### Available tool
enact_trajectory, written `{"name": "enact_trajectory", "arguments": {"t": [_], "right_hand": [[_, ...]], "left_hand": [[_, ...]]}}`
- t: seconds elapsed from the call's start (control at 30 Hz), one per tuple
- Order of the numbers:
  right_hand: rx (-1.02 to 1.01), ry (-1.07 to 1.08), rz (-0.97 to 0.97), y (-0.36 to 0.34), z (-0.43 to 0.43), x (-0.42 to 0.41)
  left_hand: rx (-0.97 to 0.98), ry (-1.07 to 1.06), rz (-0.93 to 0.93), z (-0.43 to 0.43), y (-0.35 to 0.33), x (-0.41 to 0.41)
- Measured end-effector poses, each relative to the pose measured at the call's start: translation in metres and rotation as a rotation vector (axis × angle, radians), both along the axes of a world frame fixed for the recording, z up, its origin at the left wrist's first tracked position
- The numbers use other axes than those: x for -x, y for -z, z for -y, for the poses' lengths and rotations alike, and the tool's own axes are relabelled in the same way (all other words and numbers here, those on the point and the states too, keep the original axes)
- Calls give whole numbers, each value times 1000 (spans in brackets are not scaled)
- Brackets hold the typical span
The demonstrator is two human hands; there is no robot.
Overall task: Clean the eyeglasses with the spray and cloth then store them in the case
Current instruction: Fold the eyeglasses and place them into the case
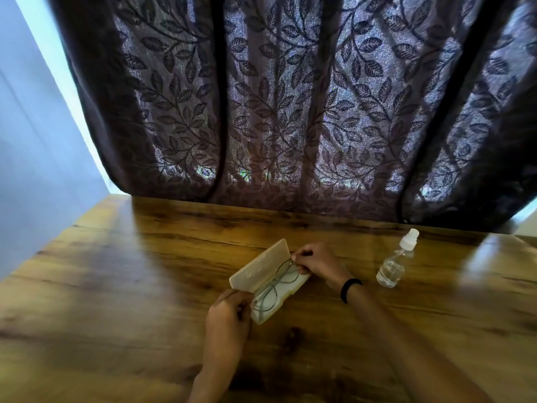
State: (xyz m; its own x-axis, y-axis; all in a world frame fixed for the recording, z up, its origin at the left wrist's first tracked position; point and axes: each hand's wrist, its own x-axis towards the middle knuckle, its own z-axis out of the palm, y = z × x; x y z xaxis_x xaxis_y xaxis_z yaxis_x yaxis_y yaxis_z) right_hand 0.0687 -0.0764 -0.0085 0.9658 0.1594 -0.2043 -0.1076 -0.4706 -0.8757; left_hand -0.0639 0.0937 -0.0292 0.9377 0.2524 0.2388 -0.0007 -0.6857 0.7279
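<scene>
Your left grip (228, 315) is sitting nearest the lens, fingers curled at the near end of the open case (258, 267). It is appearing to pinch the near end of the eyeglasses (276, 275), though frame and case rim are overlapping there, so this is a judgement.

Your right grip (315, 261), with a dark wristband (350, 287) behind it, is clenching thumb against fingers on the far end of the frame.

The eyeglasses are lying inside the case tray, between your two grips. Their long axis is running straight from the left grip to the right grip, near-left to far-right, parallel to the raised lid on the side away from the right grip.

The case is resting on the tabletop (116, 286).

The spray bottle (393, 266) is standing upright, cap on, well apart to the outer side of your right grip, past the wrist, so the right hand is the nearer one to it. No cloth is showing.

Judgement: whether the glasses are coming out or going in cannot be told. Either way the move is depending on both grips keeping the frame level along that axis.
</scene>
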Motion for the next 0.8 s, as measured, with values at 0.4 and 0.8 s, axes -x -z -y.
{"name": "enact_trajectory", "arguments": {"t": [0.4,0.8], "right_hand": [[172,-35,105,0,4,5],[35,31,-20,-2,7,5]], "left_hand": [[26,-17,-4,1,-5,0],[-20,1,-22,0,-7,-2]]}}
